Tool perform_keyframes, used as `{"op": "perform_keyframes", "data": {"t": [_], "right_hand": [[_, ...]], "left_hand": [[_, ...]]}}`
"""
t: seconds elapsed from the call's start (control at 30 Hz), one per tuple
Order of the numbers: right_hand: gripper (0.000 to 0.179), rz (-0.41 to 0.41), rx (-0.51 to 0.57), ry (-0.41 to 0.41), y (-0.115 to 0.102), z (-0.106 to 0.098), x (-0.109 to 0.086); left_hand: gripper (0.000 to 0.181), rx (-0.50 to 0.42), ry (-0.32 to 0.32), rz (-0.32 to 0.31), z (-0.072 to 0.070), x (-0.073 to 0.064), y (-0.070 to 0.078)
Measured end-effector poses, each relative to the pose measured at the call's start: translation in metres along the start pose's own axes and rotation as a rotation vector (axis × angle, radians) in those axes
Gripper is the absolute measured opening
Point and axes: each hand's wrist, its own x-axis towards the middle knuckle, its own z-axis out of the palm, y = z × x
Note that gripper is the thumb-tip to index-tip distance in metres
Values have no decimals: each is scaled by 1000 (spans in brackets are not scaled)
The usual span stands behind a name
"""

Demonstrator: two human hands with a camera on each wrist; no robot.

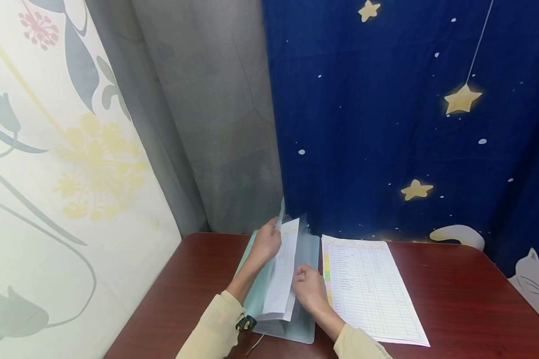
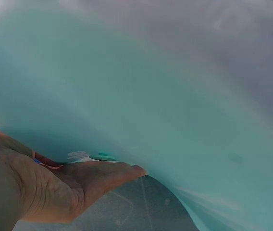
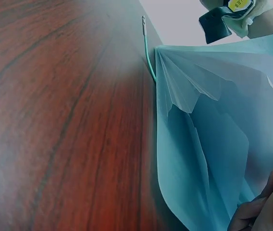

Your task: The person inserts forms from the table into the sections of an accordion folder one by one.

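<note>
A pale blue-green display folder (image 1: 312,259) lies opened, with clear plastic sleeves (image 3: 223,130) fanned between its covers. My left hand (image 1: 266,243) grips the raised front cover (image 2: 127,96) near its top, thumb on one face and fingers behind it. Inside a lifted sleeve is a white printed sheet (image 1: 284,274) with a table on it. Over the folder's right half, my right hand (image 1: 310,286) has its fingers curled at the edge of the lifted sleeves and pinches one there. Its fingers (image 3: 252,211) are partly cut off in the right wrist view.
A long printed table sheet (image 1: 373,289) with coloured cells along its left side lies right of the folder on the dark red table (image 1: 467,299). A thin cord (image 3: 148,57) sticks out from the folder's near edge. Curtains hang close behind the table.
</note>
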Motion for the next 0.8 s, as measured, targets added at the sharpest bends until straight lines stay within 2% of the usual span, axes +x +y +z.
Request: {"op": "perform_keyframes", "data": {"t": [0.4,0.57,0.8], "right_hand": [[8,-32,-49,3,-3,-5,-5],[7,-86,-77,36,-3,-20,-9],[12,-171,-135,-18,5,-48,-8]], "left_hand": [[53,10,-8,2,0,0,-2],[53,4,-12,-3,0,0,-2],[54,-17,-23,-17,0,0,-3]]}}
